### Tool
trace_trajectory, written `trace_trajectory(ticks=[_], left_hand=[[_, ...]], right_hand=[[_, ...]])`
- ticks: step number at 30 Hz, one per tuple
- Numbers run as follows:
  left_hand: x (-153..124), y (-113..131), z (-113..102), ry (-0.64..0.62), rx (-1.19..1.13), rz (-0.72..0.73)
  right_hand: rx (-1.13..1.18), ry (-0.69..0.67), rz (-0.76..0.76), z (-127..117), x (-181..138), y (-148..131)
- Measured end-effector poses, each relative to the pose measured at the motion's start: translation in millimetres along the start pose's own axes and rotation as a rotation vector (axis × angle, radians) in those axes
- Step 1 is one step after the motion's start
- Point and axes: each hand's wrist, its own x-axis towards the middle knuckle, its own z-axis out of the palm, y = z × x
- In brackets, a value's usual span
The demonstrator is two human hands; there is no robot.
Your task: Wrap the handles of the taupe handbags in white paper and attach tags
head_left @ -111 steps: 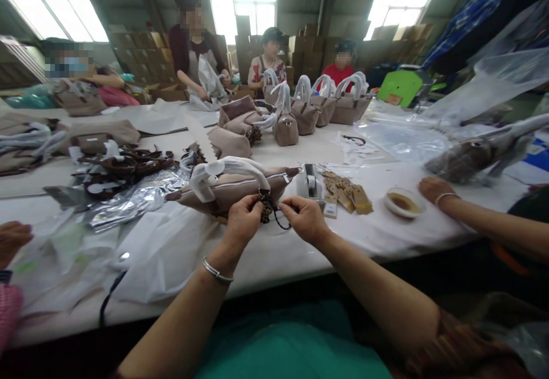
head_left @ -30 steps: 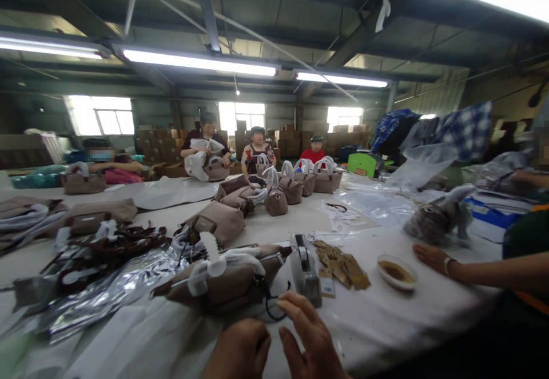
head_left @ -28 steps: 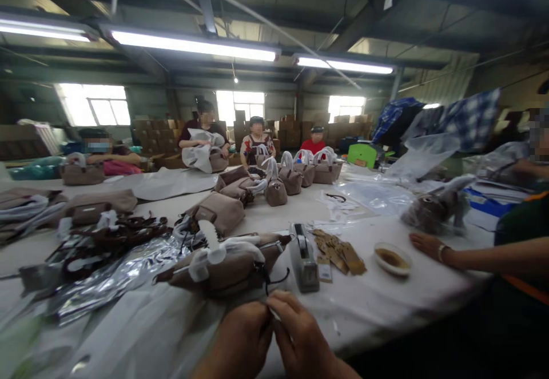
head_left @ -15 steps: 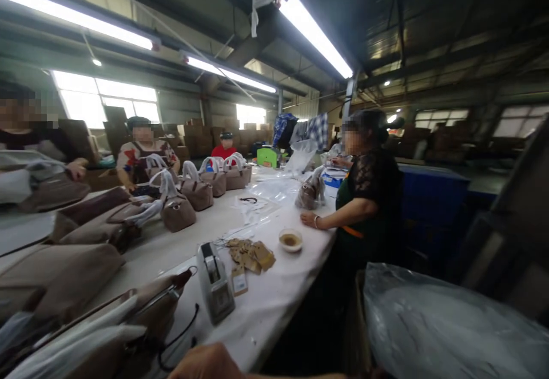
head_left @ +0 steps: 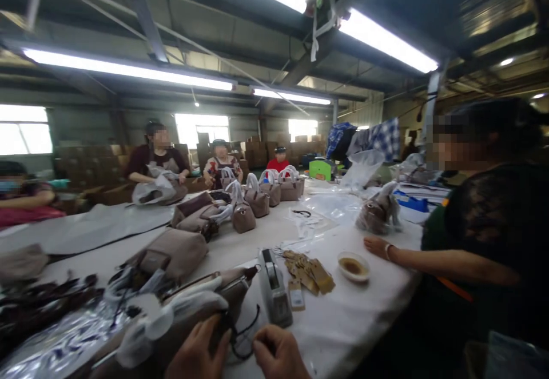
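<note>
In the head view, your left hand (head_left: 195,355) lies flat, fingers loose, on the taupe leather handbag with a white-wrapped handle (head_left: 189,310) at 7 o'clock. Your right hand (head_left: 277,357), at 6 o'clock, is curled, pinching the bag's black cord loop (head_left: 245,339). A grey tape dispenser (head_left: 274,290) stands at its 12 o'clock.

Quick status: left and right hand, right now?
Left hand: open, fingers resting on the tan handbag.
Right hand: closed, pinching the black cord.
</note>
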Motion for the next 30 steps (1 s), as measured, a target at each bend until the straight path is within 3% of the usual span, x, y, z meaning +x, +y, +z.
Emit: trace_trajectory(ticks=[2, 7, 13, 23, 30], left_hand=[[4.3, 3.5, 7.2, -0.019, 0.022, -0.052], [14.4, 11.8, 14.7, 0.07, 0.039, -0.103], [12.7, 7.6, 21.2, 0.131, -0.013, -0.17], [21.7, 25.1, 21.5, 0.085, -0.024, -0.321], [14.9, 30.4, 26.4, 0.132, -0.125, -0.312]], right_hand=[[0.039, -0.032, -0.025, 2.9, -1.5, 1.1], [0.07, -0.046, -0.007, 4.7, -7.1, 8.7], [0.08, -0.02, 0.042, 0.1, -5.8, 14.7], [0.053, -0.091, 0.088, -15.8, -21.1, -16.7], [0.018, -0.064, 0.049, -28.1, -18.8, -21.7]])
